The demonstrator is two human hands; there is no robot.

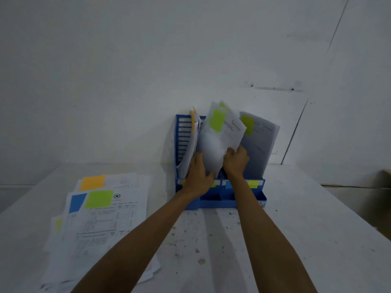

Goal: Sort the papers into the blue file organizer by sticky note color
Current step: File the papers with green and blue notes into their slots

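Left hand (197, 172) and right hand (236, 160) curl their fingers round the lower side edges of a limp white sheaf (220, 142) bearing a rectangular green sticky note (216, 123), held upright at the slatted plastic blue file organizer (183, 134), its top edge free above the fingers and the wall (148, 70) close beyond.

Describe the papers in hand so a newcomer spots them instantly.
Start at the blue file organizer against the wall. Just above its middle, the left hand and right hand grip the held papers at the bottom. They're brighter white than the grey green-noted sheet standing to their right, with a green sticky note upper left.
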